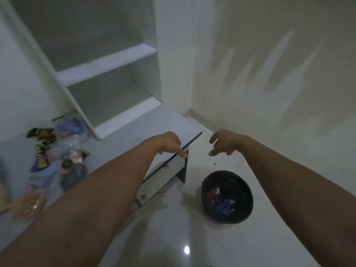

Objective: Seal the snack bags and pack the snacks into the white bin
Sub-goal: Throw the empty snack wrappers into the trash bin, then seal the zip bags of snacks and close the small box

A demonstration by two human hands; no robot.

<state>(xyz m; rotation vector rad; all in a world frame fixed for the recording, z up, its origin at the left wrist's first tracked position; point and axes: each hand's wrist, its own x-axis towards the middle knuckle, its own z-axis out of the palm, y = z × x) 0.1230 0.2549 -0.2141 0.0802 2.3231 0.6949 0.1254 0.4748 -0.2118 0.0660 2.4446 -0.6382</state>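
White shelf corner, snack bags (55,160) heaped on worktop (123,135) awaiting sealing; left hand (170,143) and right hand (223,141) loose-fingered, holding nothing, likely between picks.

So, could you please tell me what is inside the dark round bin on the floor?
The dark round bin holds a few crumpled wrappers, brownish and blue. Its dark lining and the blur hide whatever lies beneath them.

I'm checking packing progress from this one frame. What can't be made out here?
- White bin: not seen in the head view.
- Snack bags: motion blur hides whether they are sealed.
- Dark waste basket: contents too dim to identify.
- Pale item: cut off by the left edge.
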